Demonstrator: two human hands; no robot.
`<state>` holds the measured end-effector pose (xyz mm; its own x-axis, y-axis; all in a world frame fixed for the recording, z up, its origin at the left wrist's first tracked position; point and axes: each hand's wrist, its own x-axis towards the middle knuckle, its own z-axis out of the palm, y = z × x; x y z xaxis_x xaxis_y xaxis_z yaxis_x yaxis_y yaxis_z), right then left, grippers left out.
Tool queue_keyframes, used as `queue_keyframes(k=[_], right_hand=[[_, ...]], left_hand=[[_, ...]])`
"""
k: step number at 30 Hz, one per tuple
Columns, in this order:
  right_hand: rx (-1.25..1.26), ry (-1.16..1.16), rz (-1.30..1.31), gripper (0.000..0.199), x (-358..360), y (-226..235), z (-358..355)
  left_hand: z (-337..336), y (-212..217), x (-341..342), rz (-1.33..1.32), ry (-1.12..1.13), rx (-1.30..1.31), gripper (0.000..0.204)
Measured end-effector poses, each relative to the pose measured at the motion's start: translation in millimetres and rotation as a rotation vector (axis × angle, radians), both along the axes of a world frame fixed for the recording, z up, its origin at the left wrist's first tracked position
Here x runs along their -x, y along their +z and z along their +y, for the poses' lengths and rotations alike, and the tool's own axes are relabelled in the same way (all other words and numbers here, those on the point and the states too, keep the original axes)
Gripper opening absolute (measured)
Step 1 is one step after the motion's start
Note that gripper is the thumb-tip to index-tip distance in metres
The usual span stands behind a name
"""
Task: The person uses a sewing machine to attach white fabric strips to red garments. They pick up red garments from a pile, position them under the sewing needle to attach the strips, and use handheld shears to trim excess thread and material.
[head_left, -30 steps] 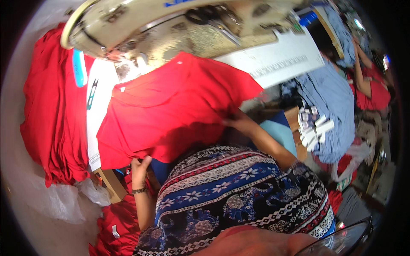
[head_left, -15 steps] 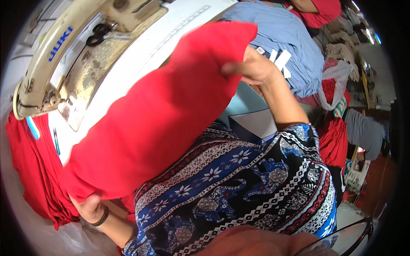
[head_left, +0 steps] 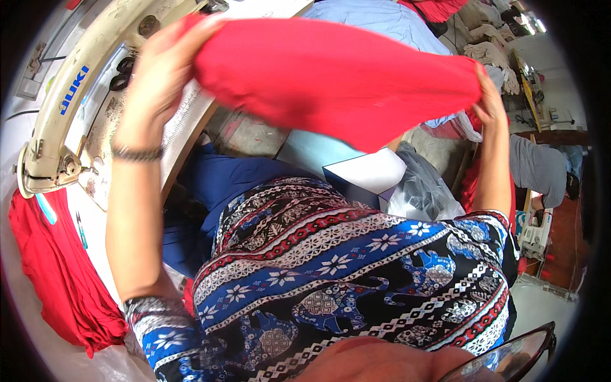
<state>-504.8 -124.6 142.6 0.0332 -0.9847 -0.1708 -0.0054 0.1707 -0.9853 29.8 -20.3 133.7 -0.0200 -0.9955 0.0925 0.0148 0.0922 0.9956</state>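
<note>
A piece of red fabric hangs stretched in the air between my two hands, its lower edge sagging toward my lap. My left hand, slightly blurred, grips the cloth's left end beside the sewing machine. At the opposite end, my right hand pinches a corner, the thumb and fingers closed on it. Part of the machine's white table shows beneath my left wrist. Much of the surface behind the fabric is hidden.
Black-handled scissors lie by the machine. More red cloth drapes at the left. A light blue garment pile is beyond. A plastic bag sits beside a white-and-dark box. Another person in grey is at the far right.
Both hands have risen and moved away from my body, the right one also rightward. The red cloth has swung from a slant across my lap to a raised, nearly level position.
</note>
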Motion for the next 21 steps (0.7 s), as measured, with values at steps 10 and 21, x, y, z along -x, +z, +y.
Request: queue_keyframes(k=[10, 21], right_hand=[[-0.57, 0.112, 0.486, 0.027, 134.3, -78.5, 147.7], [-1.034, 0.984, 1.075, 0.03, -16.2, -191.7, 142.4]], left_hand=[[-64.3, -198.8, 99.8, -0.25, -0.214, 0.002, 0.041], [122.3, -224.9, 22.7, -1.159, -0.083, -0.209, 0.036]])
